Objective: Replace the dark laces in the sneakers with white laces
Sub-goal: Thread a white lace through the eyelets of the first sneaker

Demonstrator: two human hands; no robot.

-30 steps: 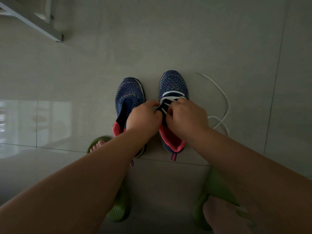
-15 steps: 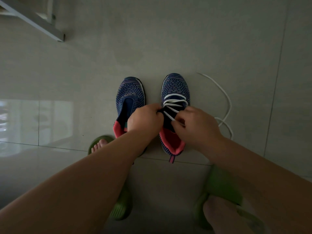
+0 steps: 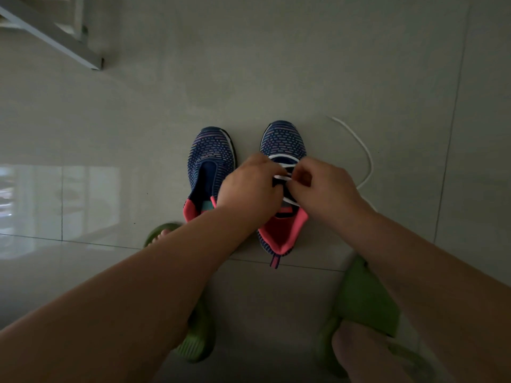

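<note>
2 sneakers stood side by side on the floor (image 3: 276,78), toes away from the person. Left sneaker (image 3: 211,161): no lace, tongue bare. Right sneaker (image 3: 283,142): white lace (image 3: 282,157) crossed through its upper eyelets. Both hands were over the right sneaker's throat. Left hand (image 3: 249,186): fingers curled down at the left eyelet edge, pinching the lace there as far as could be seen. Right hand (image 3: 323,189): thumb and forefinger pinched a strand of the lace near the middle of the tongue. A loose white lace (image 3: 362,150) lay on the floor to the right of the sneakers, its near end hidden behind the right wrist. Green slippers (image 3: 367,297) on the person's feet sat close behind the sneakers. A white frame (image 3: 55,37) stood at far left.
</note>
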